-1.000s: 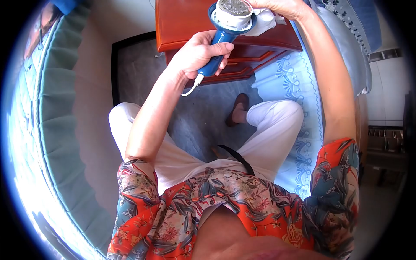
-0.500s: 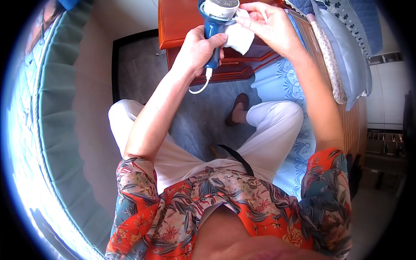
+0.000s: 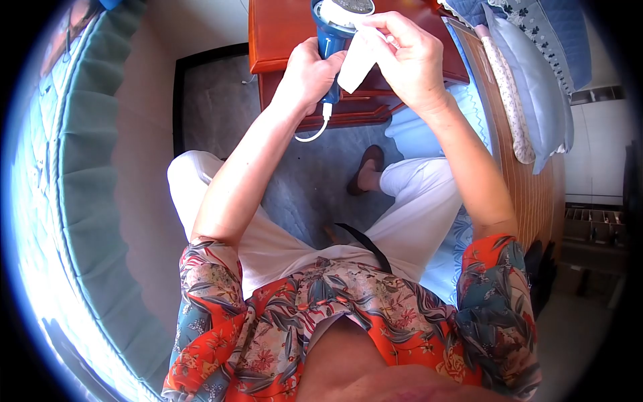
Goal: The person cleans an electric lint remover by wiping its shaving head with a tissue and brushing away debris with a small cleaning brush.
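A blue handheld device with a round metallic mesh head stands upright at the top of the view, a white cable plugged into its lower end. My left hand is wrapped round its handle. Just right of the head, my right hand pinches a white tissue between thumb and fingers. The tissue hangs down in front of the handle's right side, its upper end by the rim of the device's head.
Behind the hands is a reddish-brown wooden cabinet. A bed with a striped mat and blue pillows lies on the right. A green-edged curtain hangs on the left. Grey floor shows between my knees.
My right hand has turned and shifted slightly left and down, and the tissue now hangs narrower and further left. The left hand and the device have barely moved.
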